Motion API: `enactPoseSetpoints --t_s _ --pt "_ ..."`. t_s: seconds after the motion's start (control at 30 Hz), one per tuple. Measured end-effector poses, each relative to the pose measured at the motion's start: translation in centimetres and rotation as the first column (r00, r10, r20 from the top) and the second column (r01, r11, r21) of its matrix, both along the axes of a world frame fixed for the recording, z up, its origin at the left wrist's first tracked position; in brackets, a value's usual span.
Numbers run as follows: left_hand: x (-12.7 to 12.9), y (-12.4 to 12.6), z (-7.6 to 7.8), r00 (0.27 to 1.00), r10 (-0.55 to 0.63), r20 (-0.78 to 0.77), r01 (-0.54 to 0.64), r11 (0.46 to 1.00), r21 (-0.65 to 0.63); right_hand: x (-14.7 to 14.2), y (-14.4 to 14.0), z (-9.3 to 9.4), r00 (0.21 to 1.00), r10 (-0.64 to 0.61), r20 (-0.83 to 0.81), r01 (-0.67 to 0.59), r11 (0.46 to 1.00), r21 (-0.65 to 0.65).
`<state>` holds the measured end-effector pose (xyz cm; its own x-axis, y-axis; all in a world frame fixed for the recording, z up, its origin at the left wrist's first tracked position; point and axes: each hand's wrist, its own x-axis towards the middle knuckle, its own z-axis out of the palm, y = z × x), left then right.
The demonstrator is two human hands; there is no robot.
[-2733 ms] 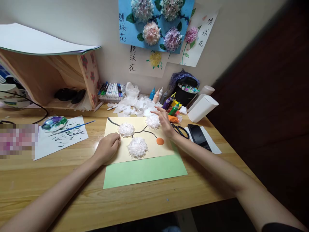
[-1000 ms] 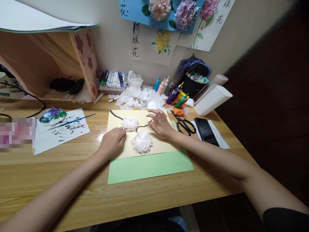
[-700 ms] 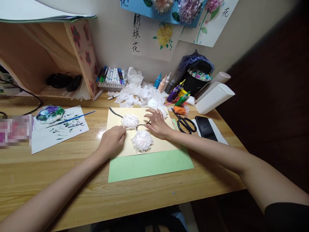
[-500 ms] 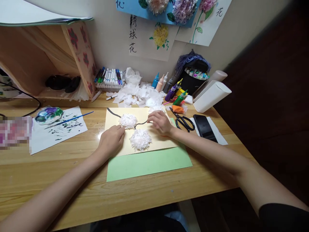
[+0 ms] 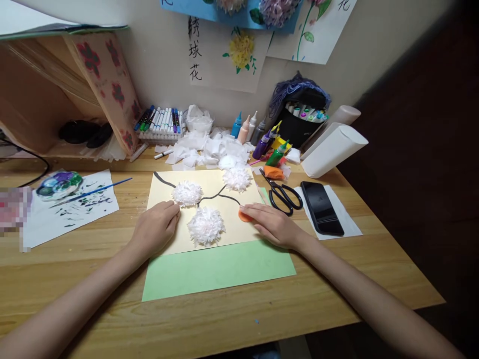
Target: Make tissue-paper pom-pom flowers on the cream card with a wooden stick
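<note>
A cream sheet of paper (image 5: 235, 227) lies over a green sheet (image 5: 220, 271). White fluffy paper flowers sit on it: one at upper left (image 5: 187, 193), one at upper right (image 5: 237, 179) and one lower down (image 5: 206, 226). Dark painted branches (image 5: 228, 196) run between them. My left hand (image 5: 156, 227) rests curled on the cream sheet's left edge, its fingertips hidden. On the right side, my right hand (image 5: 275, 223) lies with fingers stretched out over a flat round orange piece (image 5: 245, 215), touching it near the branch's end.
Black scissors (image 5: 286, 194), an orange lump (image 5: 274, 172) and a phone (image 5: 322, 207) lie to the right. Behind are white paper scraps (image 5: 209, 149), paint bottles (image 5: 277, 154) and markers (image 5: 162, 119). A paint palette (image 5: 60, 185) and brush (image 5: 105, 188) lie left.
My right hand has moved from the upper right flower down to the cream sheet's right side, uncovering that flower and a branch. An orange piece now shows under its fingers. The view has shifted slightly.
</note>
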<state>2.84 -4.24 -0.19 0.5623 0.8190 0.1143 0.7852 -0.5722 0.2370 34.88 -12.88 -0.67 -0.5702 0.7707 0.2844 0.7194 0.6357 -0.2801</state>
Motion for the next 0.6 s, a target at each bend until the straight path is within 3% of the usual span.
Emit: enactPoseSetpoints --t_s 0.23,0.43,0.6 --pt "-0.1 -0.1 0.3 0.999 -0.012 -0.049 0.014 1.000 0.027 0.7 0.3 -0.4 0.989 -0.067 -0.129 0.047 0.987 -0.154" --pt "0.1 -0.2 0.4 0.999 -0.020 -0.049 0.023 0.998 0.058 1.1 -0.3 -0.7 0.981 -0.059 -0.184 0.039 0.993 -0.109" --pt "-0.2 0.0 0.2 0.999 -0.021 -0.030 0.023 0.998 0.061 1.0 -0.3 -0.3 0.974 -0.083 -0.212 0.037 0.977 -0.210"
